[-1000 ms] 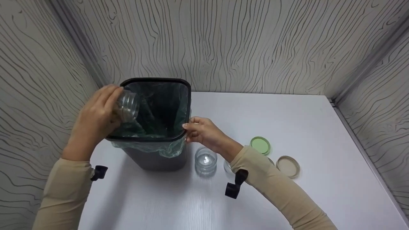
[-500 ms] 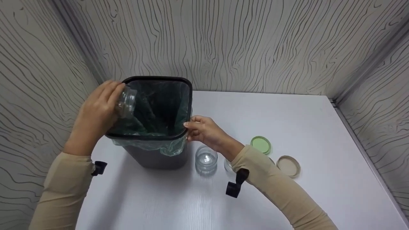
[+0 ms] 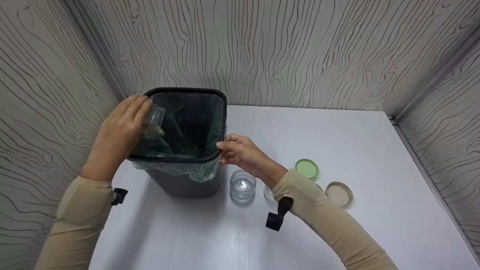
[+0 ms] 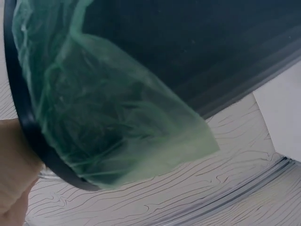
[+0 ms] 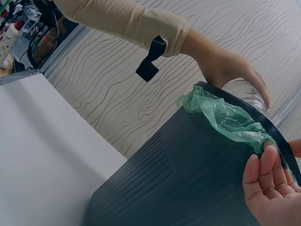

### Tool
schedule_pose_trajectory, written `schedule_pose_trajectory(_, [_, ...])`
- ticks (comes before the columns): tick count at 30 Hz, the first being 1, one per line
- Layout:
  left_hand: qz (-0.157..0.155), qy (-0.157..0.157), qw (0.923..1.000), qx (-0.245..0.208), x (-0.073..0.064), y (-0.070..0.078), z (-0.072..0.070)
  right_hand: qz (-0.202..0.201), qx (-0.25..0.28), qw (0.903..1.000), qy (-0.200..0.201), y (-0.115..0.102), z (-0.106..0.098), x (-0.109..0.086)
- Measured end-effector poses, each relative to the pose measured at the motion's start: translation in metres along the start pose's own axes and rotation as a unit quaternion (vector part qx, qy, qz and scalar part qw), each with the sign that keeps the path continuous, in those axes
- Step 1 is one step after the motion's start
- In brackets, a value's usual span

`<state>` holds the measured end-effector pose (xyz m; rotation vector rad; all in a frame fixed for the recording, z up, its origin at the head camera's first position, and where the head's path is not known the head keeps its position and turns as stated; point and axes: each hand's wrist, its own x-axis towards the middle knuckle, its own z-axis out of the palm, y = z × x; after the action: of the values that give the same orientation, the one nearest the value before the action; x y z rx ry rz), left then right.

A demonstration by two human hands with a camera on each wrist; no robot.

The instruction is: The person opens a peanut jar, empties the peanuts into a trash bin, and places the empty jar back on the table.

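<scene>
My left hand [image 3: 120, 131] grips a clear jar [image 3: 154, 116] at the left side of the bin's mouth. The jar lies tilted, its opening facing into the bin, and a small yellowish-brown piece shows by its lower lip. Fingers cover most of its body. In the right wrist view the jar's ribbed base [image 5: 240, 87] shows above the rim. My right hand [image 3: 242, 153] pinches the right side of the black rim [image 3: 225, 116] between thumb and fingers. The dark grey bin [image 3: 183, 183] stands upright, lined with a thin green bag [image 3: 204, 170] folded over its rim.
Right of the bin stands an open clear jar [image 3: 243, 187]. Another clear jar [image 3: 268, 193] is partly hidden by the right forearm. A green lid [image 3: 306, 168] and a beige lid [image 3: 339, 194] lie farther right on the white table [image 3: 375, 150]. Patterned walls [image 3: 270, 48] enclose the table.
The left hand and jar dip, then shift slightly right over the bin. A yellowish-brown piece now shows at the jar's mouth. My right hand keeps its place on the rim.
</scene>
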<state>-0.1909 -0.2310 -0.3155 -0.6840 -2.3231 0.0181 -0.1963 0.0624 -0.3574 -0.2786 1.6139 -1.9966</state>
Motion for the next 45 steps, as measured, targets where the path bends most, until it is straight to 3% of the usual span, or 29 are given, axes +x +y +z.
schedule_pose_trajectory(8, [-0.010,0.001,0.9996,-0.026,0.0007,0.0009,0.0009,-0.002,0.001,1.0000,-0.003,0.0001,-0.0014,0.0005])
schedule_pose_trajectory(16, [-0.024,0.006,0.9995,-0.019,0.0027,0.0038,-0.0007,-0.003,0.000,1.0000,-0.004,0.0003,-0.0014,0.0001])
schedule_pose_trajectory(22, [-0.006,0.020,0.9998,0.003,0.0048,0.0054,0.0006,-0.006,-0.004,0.9999,-0.008,0.0005,-0.0022,0.0003])
schedule_pose_trajectory(30, [0.007,0.004,0.9988,0.049,0.0044,0.0050,0.0008,-0.005,0.001,0.9999,-0.009,0.0010,-0.0023,0.0005])
schedule_pose_trajectory(42, [0.014,0.011,0.9994,0.028,0.0039,0.0059,0.0027,-0.007,0.007,0.9999,-0.008,0.0009,-0.0012,-0.0008])
schedule_pose_trajectory(45, [0.019,0.003,0.9988,0.045,0.0051,0.0053,0.0014,-0.008,0.005,0.9999,-0.009,0.0011,-0.0021,0.0001])
